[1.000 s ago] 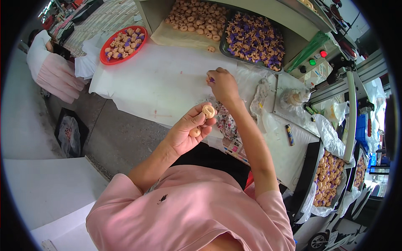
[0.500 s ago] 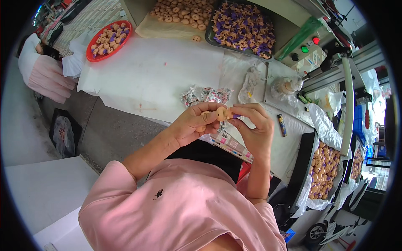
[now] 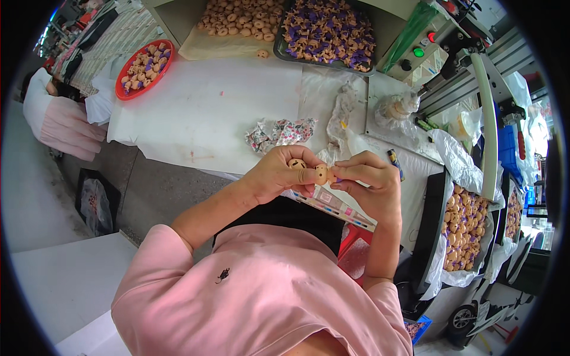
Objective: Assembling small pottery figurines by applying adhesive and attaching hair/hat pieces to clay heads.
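Observation:
My left hand (image 3: 274, 176) is closed round small peach-coloured toy heads with dark face marks. One toy head (image 3: 296, 164) rests in its curled fingers, and a second toy head (image 3: 321, 174) is pinched between thumb and fingertips. From the other side, my right hand (image 3: 373, 183) pinches a small peach and purple toy body (image 3: 335, 177) against that second head. The right fingertips partly hide the join, so I cannot tell how far the two fit together. Both hands are above the table's near edge.
A floral cloth (image 3: 279, 134) lies beyond my hands on the white-covered table (image 3: 208, 113). Farther back are a red basin (image 3: 171, 54), piled toy heads (image 3: 240, 19) and a black tray (image 3: 323, 64). A dark tube (image 3: 395, 165) and a lined black crate (image 3: 428, 228) are at right.
Both hands have shifted slightly right and down in view. The pinched head has turned, showing its face marks more plainly, and the right fingers have closed farther over the purple part.

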